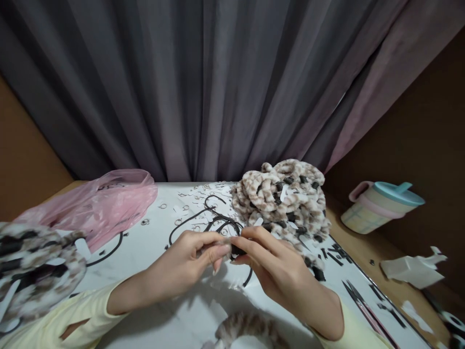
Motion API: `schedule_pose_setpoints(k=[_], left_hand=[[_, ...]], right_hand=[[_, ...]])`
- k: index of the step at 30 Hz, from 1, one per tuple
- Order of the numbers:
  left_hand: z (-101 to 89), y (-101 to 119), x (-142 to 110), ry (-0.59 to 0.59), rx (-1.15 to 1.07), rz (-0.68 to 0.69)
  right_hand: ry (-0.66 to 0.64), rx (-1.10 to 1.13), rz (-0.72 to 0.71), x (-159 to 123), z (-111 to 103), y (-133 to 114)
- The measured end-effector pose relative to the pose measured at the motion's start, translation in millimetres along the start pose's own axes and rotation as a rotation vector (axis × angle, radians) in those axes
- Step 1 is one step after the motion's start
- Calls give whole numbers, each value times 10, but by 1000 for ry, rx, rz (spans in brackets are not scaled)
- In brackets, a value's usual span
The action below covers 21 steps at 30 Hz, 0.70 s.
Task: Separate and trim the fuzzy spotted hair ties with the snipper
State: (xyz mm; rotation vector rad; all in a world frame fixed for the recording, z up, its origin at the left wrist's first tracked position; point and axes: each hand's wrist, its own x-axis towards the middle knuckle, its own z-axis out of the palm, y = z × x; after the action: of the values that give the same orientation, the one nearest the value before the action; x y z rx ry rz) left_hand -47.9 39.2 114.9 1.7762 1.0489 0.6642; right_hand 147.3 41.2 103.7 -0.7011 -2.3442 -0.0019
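Note:
My left hand (203,254) and my right hand (271,254) meet above the middle of the table, with fingers closed. Between the right fingertips shows a small black piece (237,250), mostly covered by the fingers. The left thumb and fingers pinch right beside it; what they hold is too small and hidden to name. Loops of black cord (218,218) lie just behind the hands. A fluffy brown-and-white ring (247,325) lies below them at the near edge, partly out of view.
A heap of fluffy brown-and-white loops (286,194) stands behind my right hand; more fluffy loops (47,276) lie left. There are a pink plastic bag (127,208), scattered small rings (196,194), pointed metal tools (363,305), a lidded cup (378,206) and a white bottle (410,269).

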Motion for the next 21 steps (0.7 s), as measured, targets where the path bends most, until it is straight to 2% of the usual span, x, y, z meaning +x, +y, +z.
schedule_pose_setpoints(k=[10,14,18,21], left_hand=[[-30,8,22,-31,-40,-2],[-7,-29,31,-18,19,25],[25,-82,56,94,182,146],[32,-85,53,119,227,199]], right_hand=[[-175,27,-15,-13,-137,39],[-148,-14,-20,-10,-133,28],[-116,13,-13,-7,-84,37],[-93,63,-2,-15,-52,55]])
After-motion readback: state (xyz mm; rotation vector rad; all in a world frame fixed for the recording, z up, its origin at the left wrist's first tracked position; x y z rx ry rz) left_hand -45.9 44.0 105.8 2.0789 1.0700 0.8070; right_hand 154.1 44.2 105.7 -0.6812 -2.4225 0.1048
